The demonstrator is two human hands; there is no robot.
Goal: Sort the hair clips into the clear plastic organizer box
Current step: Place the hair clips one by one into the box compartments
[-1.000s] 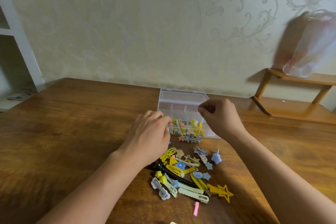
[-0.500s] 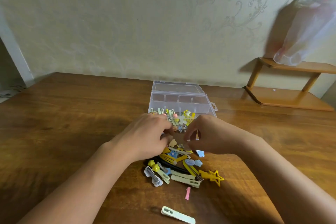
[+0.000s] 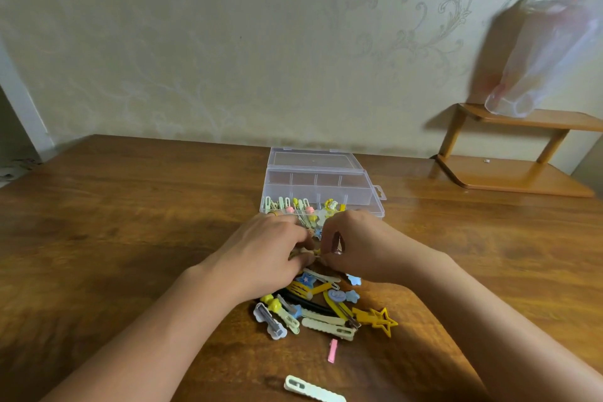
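The clear plastic organizer box [image 3: 368,192] stands open at mid table, its lid lying flat behind it. Colourful clips fill its near row; the far compartments look bare. A pile of hair clips [image 3: 321,302] lies in front of the box, with a yellow star clip [image 3: 382,320] at its right edge. My left hand [image 3: 266,253] and my right hand [image 3: 359,243] meet fingertip to fingertip over the pile's far end. Together they pinch a small pale yellow hair clip [image 3: 311,252], mostly hidden by the fingers.
A small pink clip [image 3: 332,350] and a pale green clip [image 3: 314,391] lie apart from the pile, nearer me. A low wooden shelf [image 3: 515,173] with a plastic bag [image 3: 541,55] on it stands at the table's far right. The wall runs close behind the box.
My right hand dropped from above the box to the pile and joined my left hand. My left hand drew back from the box front. A pale green clip came into view near me.
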